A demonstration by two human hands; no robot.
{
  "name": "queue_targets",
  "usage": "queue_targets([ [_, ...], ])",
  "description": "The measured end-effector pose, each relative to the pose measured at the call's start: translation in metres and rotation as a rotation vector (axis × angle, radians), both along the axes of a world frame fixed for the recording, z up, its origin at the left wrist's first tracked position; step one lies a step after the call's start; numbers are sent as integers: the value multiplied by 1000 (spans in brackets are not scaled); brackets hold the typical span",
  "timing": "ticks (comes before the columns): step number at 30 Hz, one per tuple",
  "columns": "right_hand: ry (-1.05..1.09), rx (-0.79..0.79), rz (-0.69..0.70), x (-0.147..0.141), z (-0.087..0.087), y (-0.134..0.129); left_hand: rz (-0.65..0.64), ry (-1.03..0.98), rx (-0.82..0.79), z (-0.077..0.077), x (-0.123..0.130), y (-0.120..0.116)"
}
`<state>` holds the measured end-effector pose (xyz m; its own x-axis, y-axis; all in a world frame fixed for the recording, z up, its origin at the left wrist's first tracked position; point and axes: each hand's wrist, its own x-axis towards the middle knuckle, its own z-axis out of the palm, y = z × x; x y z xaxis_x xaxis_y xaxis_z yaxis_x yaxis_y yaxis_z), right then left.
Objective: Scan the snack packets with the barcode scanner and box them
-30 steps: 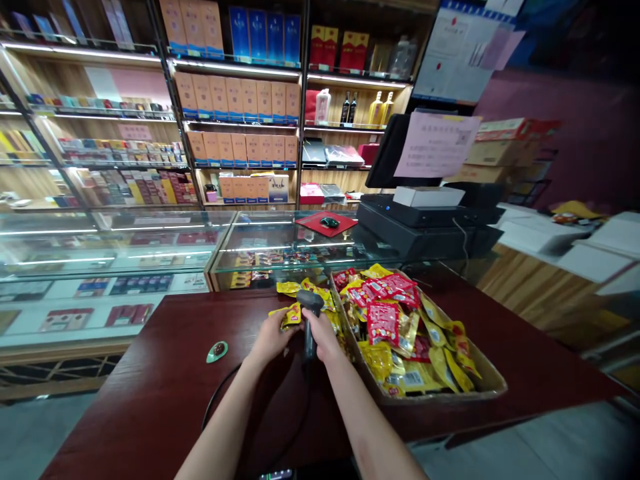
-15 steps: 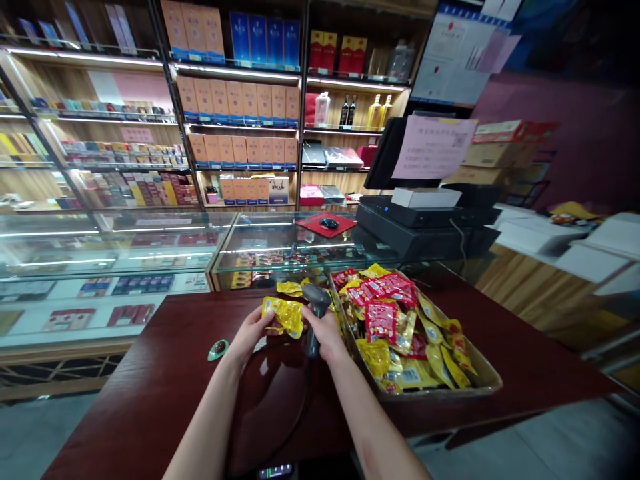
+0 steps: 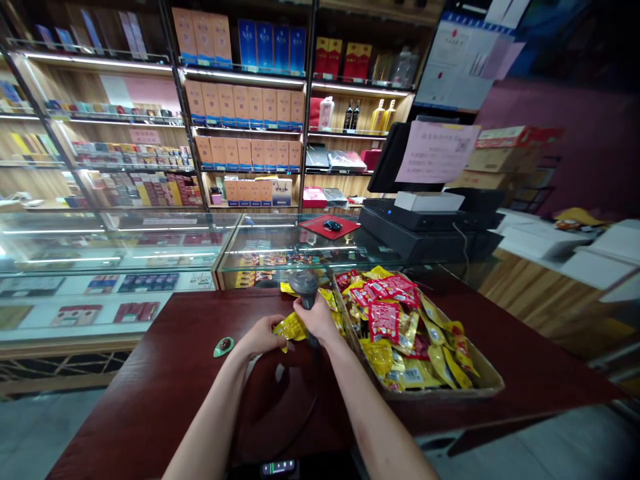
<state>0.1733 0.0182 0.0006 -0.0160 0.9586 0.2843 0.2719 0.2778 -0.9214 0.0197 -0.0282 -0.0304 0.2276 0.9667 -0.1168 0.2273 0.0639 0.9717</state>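
Observation:
My left hand (image 3: 263, 335) pinches the left end of a yellow snack packet (image 3: 291, 328) above the dark red table. My right hand (image 3: 316, 319) is wrapped round the handle of a black barcode scanner (image 3: 304, 285), its head pointing up and away from me. The packet's right end lies against my right hand, partly hidden by it. Behind the scanner, more yellow packets (image 3: 330, 301) rest on the table. To the right stands an open cardboard box (image 3: 493, 383) filled with red packets (image 3: 384, 321) and yellow ones.
A small green-edged item (image 3: 223, 346) lies left of my hands. Glass display counters (image 3: 165, 257) border the table's far side. A mouse (image 3: 331, 225) sits on a red mat, near a monitor (image 3: 387, 160). The scanner's cable (image 3: 305, 417) runs toward me.
The yellow packet has turned and shifted right, closer to my right hand. The scanner has moved slightly left and its head has tipped. The view has shifted a little.

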Motion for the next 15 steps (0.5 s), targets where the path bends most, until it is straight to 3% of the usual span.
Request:
queue_targets([
  [4, 90, -48, 78, -2, 7, -4, 7, -184, -104, -4, 0, 3],
  [7, 209, -147, 132, 0, 14, -14, 124, -298, -151, -4, -11, 17],
  [10, 293, -261, 167, 3, 16, -31, 259, -298, -178, -1, -25, 42],
  [15, 337, -410, 206, 1, 0, -64, 274, -228, -212, 8, -39, 79],
])
